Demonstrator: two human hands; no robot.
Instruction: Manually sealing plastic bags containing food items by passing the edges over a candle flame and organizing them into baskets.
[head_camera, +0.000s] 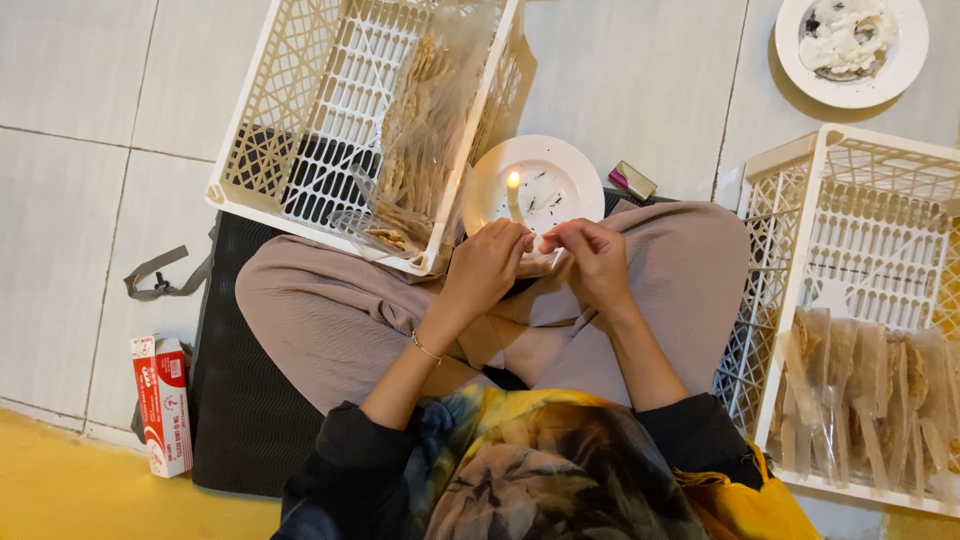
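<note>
Carefully, both hands, left hand (487, 262) and right hand (592, 256), pinch the clear snack packet (540, 264) shut-fingered just beside the lit candle (513, 190); its open edge probably wants only a brief, steady touch of flame.

The floor (90, 200) is laid with large pale grey tiles with thin dark grout lines, and a yellow strip (100, 495) runs along the near left edge. A black ribbed mat (245, 400) lies on the tiles near the middle. The light is warm and even, and a far crate casts a soft shadow to the right.
</note>
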